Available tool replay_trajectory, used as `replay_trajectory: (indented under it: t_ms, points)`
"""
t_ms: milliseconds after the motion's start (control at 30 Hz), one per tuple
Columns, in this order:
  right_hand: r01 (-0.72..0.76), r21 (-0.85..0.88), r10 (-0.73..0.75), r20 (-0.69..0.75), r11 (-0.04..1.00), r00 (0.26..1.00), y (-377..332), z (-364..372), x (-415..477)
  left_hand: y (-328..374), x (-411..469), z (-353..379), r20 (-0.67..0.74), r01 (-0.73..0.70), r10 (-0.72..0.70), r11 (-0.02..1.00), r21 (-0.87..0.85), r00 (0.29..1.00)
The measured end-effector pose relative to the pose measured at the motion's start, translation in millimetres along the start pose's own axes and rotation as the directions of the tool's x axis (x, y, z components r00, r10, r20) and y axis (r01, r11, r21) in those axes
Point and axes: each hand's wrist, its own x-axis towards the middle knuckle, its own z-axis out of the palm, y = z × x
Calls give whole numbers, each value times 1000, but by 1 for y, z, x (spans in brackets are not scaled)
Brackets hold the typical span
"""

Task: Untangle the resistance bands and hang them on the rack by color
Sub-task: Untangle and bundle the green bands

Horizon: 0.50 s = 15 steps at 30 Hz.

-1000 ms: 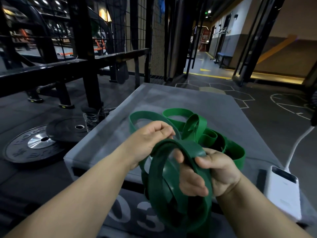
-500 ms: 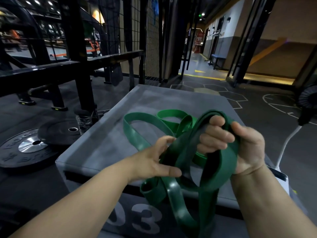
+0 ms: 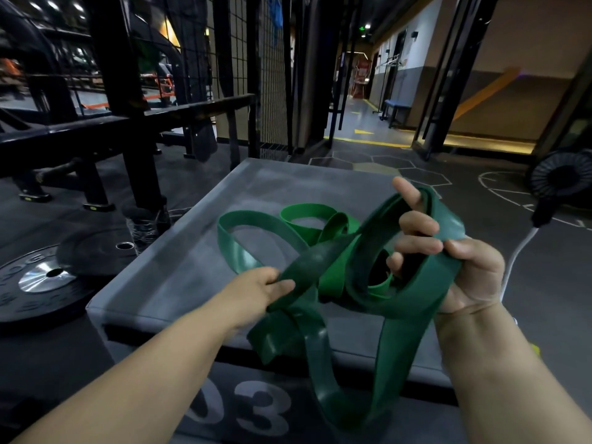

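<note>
A wide dark green resistance band (image 3: pixel 400 341) loops between both hands and hangs down over the front of a grey padded box (image 3: pixel 179 270). My right hand (image 3: pixel 448 261) grips its upper loop, fingers curled through it, index finger pointing up. My left hand (image 3: pixel 256 293) pinches a twisted strand of the same band lower left. Behind them, lighter green bands (image 3: pixel 307 219) lie tangled on the box top, one strand crossing under the dark band.
Black weight plates (image 3: pixel 41 277) lie on the floor at left, beside a black steel rack (image 3: pixel 128 116) with a wire mesh wall. A black fan (image 3: pixel 560 177) and a white cable (image 3: pixel 515 257) are at right. The box front reads 03.
My right hand has lifted the dark band's loop higher and to the right, opening it wider. My left hand has shifted to pinch a lower strand. The white power bank is out of view.
</note>
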Motion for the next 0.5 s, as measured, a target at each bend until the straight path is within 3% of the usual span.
replay_trajectory:
  t_ms: [167,367,500]
  points:
    - [61,36,-60,-46,997,997,-7,3,-5,26,-16,-32,-121,-93,45,902,-422,992]
    - [145,15,-141,-137,989,980,-9,9,-4,38,-38,-61,-42,-207,204,943,-261,978]
    - [201,73,-188,-154,977,970,-9,12,-2,31,-39,-51,197,-145,166,983,-114,966]
